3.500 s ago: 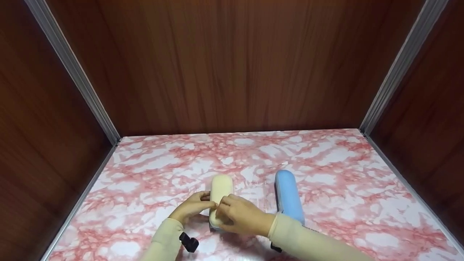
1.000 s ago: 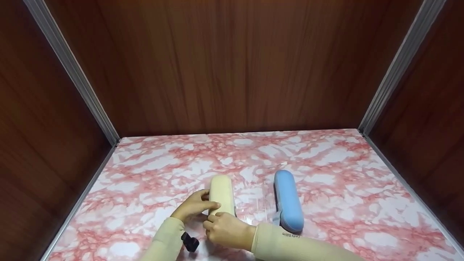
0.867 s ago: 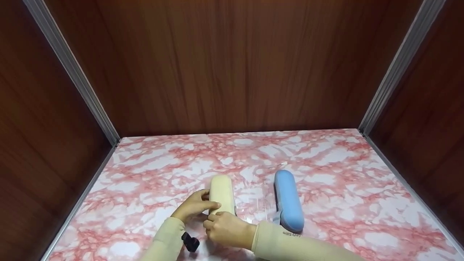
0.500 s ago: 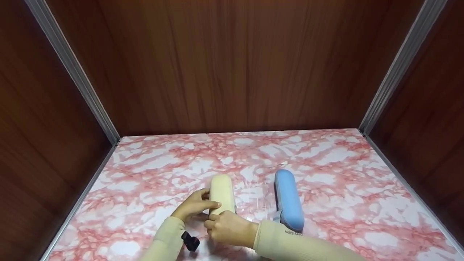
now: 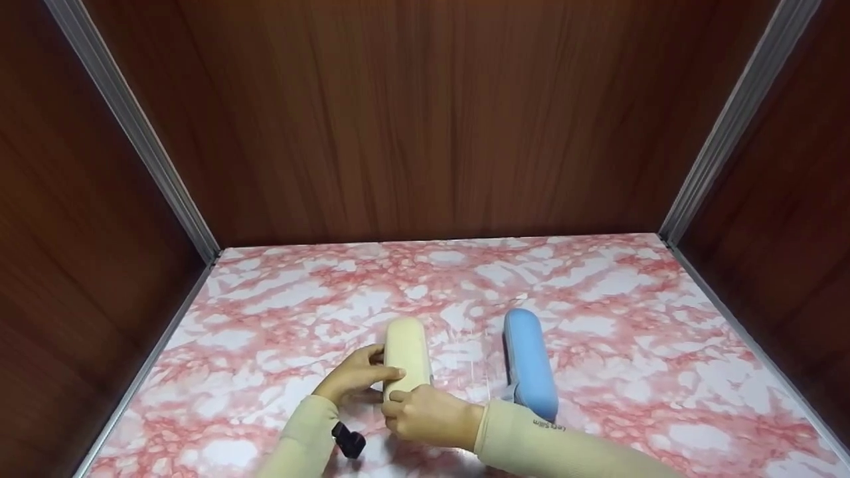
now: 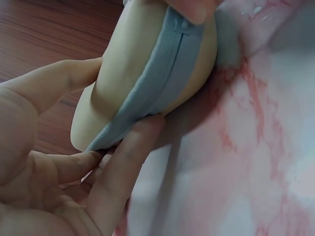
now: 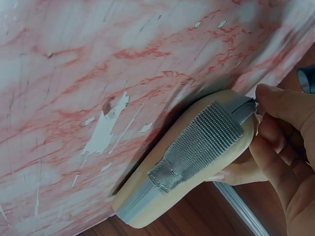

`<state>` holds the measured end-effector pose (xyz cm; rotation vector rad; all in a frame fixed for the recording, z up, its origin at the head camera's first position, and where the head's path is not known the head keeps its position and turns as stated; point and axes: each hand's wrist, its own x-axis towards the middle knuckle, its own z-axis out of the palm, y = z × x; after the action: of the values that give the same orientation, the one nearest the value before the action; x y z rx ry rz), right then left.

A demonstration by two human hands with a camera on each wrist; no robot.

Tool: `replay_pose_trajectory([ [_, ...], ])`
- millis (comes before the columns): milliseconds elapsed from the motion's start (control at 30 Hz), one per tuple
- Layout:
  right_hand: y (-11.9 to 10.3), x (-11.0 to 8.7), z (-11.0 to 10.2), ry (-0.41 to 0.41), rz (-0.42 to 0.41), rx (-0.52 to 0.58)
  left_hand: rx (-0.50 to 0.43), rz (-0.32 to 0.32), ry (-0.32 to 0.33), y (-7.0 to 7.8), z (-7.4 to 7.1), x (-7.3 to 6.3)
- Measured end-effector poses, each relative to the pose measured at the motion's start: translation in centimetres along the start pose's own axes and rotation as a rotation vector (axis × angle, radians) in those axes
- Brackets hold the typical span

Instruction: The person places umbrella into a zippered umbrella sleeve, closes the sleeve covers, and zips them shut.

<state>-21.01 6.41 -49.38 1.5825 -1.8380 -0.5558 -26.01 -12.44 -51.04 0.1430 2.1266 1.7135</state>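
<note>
A long pale yellow zip case (image 5: 406, 345) with rounded ends lies on the table in the head view. My left hand (image 5: 355, 373) holds its left side, thumb on top and fingers along the edge. A grey zip band (image 6: 160, 73) runs round the case in the left wrist view, its seam closed on the stretch that shows. At the near end, my right hand (image 5: 435, 418) pinches the zipper pull (image 7: 255, 103) between thumb and finger; the fingers mostly hide the pull. A woven grey strap (image 7: 204, 142) sits on the case's side in the right wrist view.
A similar blue zip case (image 5: 531, 365) lies to the right, close to my right sleeve (image 5: 551, 438). The table (image 5: 279, 292) has a red and white marbled top with worn patches. Brown wood-look panels (image 5: 425, 119) enclose the back and sides.
Since the earliest frame, my right hand has moved from the case's right side down to its near end. Over the last second it has shifted slightly right. The left hand keeps its hold.
</note>
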Motion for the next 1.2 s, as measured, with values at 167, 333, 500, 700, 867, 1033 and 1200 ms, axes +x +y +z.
replay_pose_trajectory([
  [167,0.3,-0.3,0.0,-0.008,-0.025,-0.018,-0.011,0.004,-0.007,-0.1,0.0,0.0],
  [333,0.7,-0.8,0.0,-0.021,-0.081,-0.023,-0.021,0.013,-0.019,-0.1,0.0,0.0],
  [500,0.9,-1.4,0.2,-0.034,-0.112,0.010,-0.018,0.008,-0.019,-0.1,0.1,0.0],
  [700,0.6,-1.8,0.3,-0.010,-0.093,0.010,0.004,-0.009,-0.002,-0.2,0.1,0.1],
  [867,0.5,-1.9,0.3,-0.012,-0.069,-0.009,0.023,-0.003,-0.007,-0.3,0.0,0.0],
  [1033,0.2,-2.0,0.5,0.006,-0.036,-0.006,0.016,0.003,-0.009,-0.2,0.0,0.0],
  [1200,0.0,-2.4,0.7,0.037,-0.007,0.018,0.027,0.007,-0.003,-0.1,0.0,0.1],
])
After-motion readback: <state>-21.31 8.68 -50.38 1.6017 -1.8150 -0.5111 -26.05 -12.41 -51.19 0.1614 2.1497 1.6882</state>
